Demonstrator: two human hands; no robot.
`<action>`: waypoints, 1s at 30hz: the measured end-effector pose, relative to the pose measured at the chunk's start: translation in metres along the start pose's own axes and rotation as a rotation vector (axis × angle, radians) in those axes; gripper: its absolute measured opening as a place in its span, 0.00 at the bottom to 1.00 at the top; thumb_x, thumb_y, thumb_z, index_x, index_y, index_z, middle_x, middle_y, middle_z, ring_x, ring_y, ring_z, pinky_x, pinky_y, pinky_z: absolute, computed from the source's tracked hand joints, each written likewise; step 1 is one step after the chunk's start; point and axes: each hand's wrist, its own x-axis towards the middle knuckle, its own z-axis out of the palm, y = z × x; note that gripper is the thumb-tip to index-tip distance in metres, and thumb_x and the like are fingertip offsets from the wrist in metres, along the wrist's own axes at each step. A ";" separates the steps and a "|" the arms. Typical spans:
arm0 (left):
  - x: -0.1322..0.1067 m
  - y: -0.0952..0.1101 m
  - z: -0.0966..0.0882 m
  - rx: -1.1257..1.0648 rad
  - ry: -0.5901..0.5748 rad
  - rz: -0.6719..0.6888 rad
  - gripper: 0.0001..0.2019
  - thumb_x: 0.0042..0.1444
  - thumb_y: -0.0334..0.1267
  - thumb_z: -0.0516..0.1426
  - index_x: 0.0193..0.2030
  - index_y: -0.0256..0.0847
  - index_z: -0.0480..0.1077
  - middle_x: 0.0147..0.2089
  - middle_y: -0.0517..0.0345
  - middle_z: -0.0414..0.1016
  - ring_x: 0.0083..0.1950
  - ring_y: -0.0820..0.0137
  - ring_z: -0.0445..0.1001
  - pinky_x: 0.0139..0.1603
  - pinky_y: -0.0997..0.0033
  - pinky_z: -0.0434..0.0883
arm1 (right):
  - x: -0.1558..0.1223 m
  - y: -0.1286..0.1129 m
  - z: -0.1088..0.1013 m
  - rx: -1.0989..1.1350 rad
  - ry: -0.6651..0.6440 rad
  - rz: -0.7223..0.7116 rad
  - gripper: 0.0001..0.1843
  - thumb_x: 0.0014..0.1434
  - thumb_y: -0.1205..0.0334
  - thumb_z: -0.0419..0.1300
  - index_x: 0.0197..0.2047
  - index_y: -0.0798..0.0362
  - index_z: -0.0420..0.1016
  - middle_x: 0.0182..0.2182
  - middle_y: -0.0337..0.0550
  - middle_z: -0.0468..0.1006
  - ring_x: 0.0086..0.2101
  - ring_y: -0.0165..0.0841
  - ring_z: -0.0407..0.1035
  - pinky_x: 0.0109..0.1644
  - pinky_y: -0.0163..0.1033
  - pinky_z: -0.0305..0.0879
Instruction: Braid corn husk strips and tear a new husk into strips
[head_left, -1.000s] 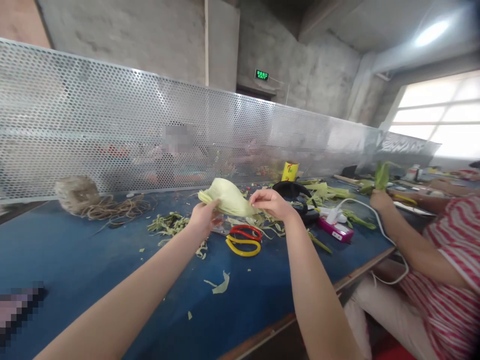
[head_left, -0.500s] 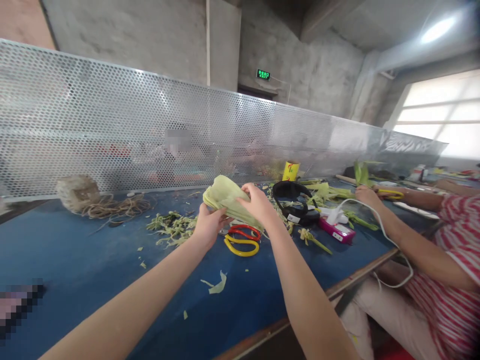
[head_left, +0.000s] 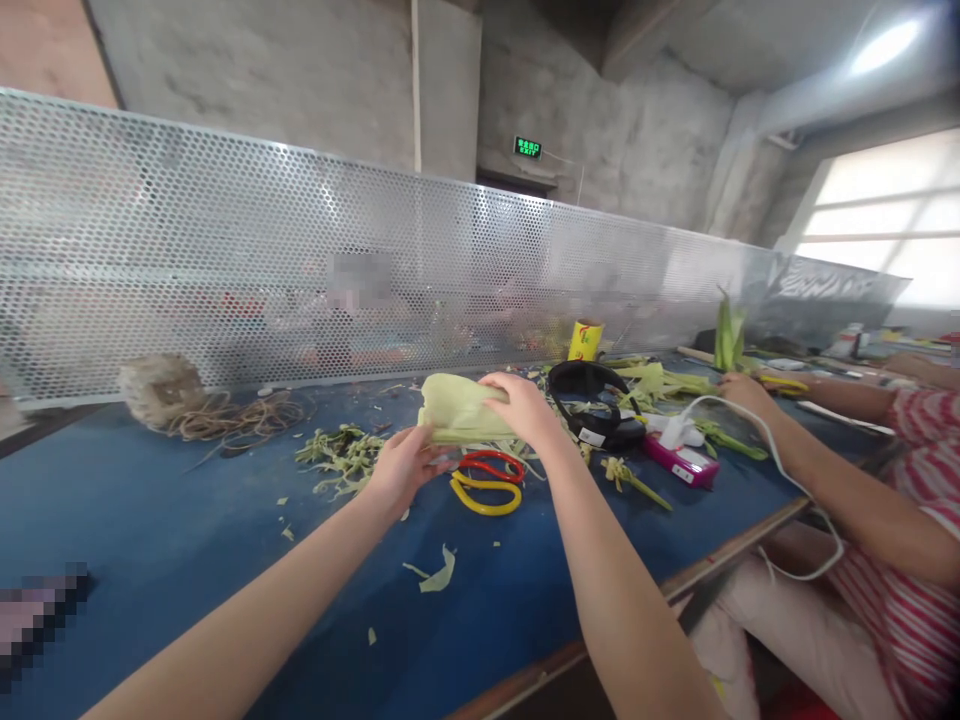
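Long blue-topped wooden workbench [head_left: 187,520], backed by a perforated metal screen [head_left: 225,250] blurring whatever sits behind. Pale green folded corn husk [head_left: 459,412] raised just above the bench, clamped from above by right hand [head_left: 525,405], supported underneath by left hand [head_left: 401,465], keeping layers flat. Red-and-yellow scissors [head_left: 487,480] partly hidden below.
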 end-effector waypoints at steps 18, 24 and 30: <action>-0.002 -0.009 -0.014 -0.022 -0.048 0.039 0.05 0.51 0.26 0.54 0.34 0.32 0.70 0.36 0.47 0.77 0.37 0.67 0.76 0.40 0.68 0.74 | -0.002 -0.026 0.010 -0.256 0.059 -0.104 0.17 0.54 0.68 0.55 0.48 0.50 0.68 0.47 0.47 0.70 0.48 0.42 0.60 0.52 0.49 0.50; -0.006 -0.009 -0.009 0.000 -0.089 0.037 0.05 0.49 0.25 0.55 0.34 0.33 0.69 0.37 0.48 0.77 0.36 0.66 0.76 0.38 0.68 0.75 | -0.005 -0.039 0.018 -0.310 0.074 -0.206 0.16 0.58 0.64 0.53 0.50 0.50 0.68 0.44 0.46 0.72 0.44 0.39 0.63 0.49 0.45 0.51; -0.009 -0.011 -0.006 0.038 -0.120 0.019 0.03 0.49 0.29 0.57 0.33 0.34 0.68 0.36 0.47 0.76 0.36 0.66 0.76 0.37 0.67 0.75 | -0.005 -0.041 0.020 -0.324 0.078 -0.273 0.15 0.61 0.61 0.48 0.48 0.49 0.70 0.44 0.43 0.72 0.44 0.36 0.62 0.50 0.42 0.51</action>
